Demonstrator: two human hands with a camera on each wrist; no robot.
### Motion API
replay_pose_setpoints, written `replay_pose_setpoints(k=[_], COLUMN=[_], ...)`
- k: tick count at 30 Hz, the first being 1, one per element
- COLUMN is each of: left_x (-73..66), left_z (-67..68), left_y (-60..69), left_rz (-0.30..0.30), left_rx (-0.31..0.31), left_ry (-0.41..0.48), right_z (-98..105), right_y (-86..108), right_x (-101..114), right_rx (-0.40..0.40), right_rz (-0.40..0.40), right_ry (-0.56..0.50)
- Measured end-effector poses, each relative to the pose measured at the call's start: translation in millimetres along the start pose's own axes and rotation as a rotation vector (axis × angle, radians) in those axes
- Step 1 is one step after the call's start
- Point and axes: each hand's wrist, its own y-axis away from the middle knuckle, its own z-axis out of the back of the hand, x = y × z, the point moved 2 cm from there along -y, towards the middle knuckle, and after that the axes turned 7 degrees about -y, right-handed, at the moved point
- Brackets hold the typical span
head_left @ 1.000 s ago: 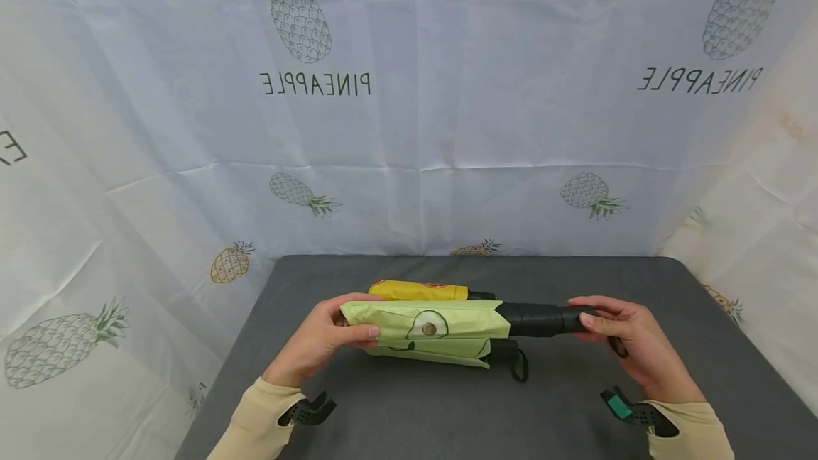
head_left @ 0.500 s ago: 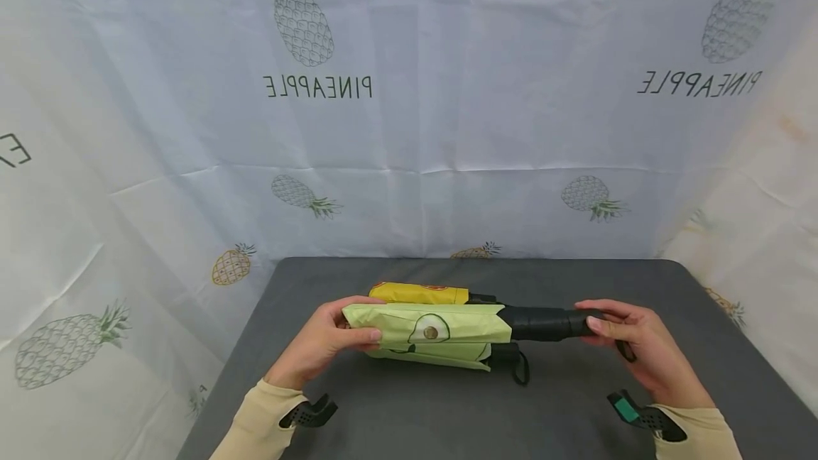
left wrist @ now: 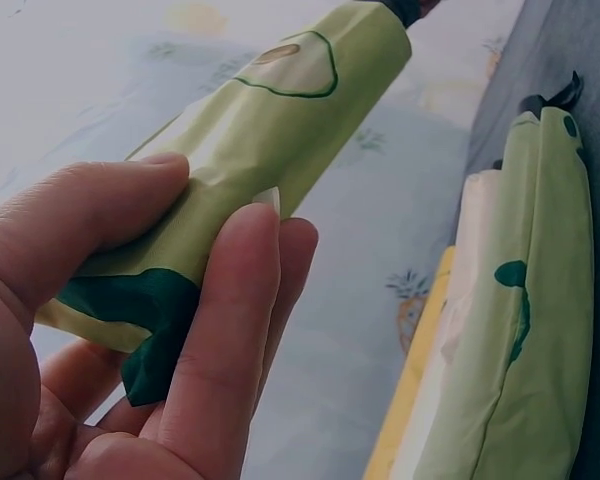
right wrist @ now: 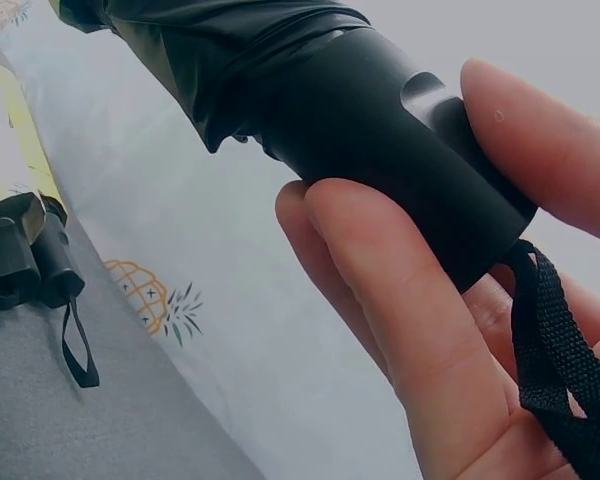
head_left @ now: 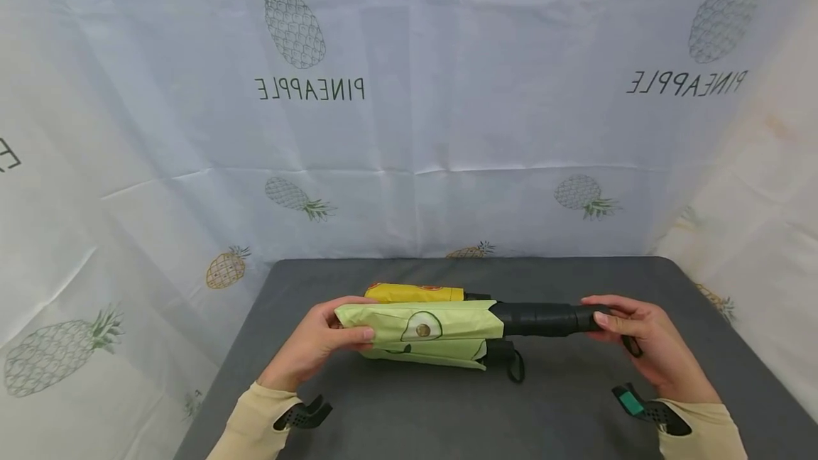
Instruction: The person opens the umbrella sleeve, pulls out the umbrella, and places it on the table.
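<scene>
Gray table [head_left: 415,417], pineapple-print curtain [head_left: 409,126] behind. Avocado-print umbrella [head_left: 460,320] raised above table, spanning between hands: left hand [head_left: 319,343] pinches green end [head_left: 361,316], right hand [head_left: 655,350] pinches black handle [right wrist: 400,150]. Plain-lying yellow umbrella [head_left: 415,294] beyond.

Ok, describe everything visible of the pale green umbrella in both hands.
The pale green fabric umbrella is folded, its creased cloth printed with an avocado half and showing a dark green patch at one end. Wrinkled black material leads to a smooth, cylindrical black handle, notched, with a woven black strap. It is held nearly level above the dark grey table. The left hand's grip pinches the cloth end; the right hand's grip holds the handle.
</scene>
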Motion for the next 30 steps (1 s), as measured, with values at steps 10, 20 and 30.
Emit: replay_pose_setpoints(k=[10, 20, 30], left_x=[0.7, 5.3, 5.0], left_z=[1.1, 4.7, 4.2], left_y=[-0.9, -1.0, -3.0], left_rz=[-0.024, -0.002, -0.005], left_rx=[0.024, 0.015, 0.043], left_ry=[-0.002, 0.001, -0.004], right_z=[11.3, 20.8, 26.2], right_y=[5.5, 8.5, 15.3], right_x=[-0.6, 0.0, 3.1], right_rx=[0.008, 0.046, 0.020], right_rz=[0.007, 0.012, -0.008], right_ry=[-0.014, -0.052, -0.032])
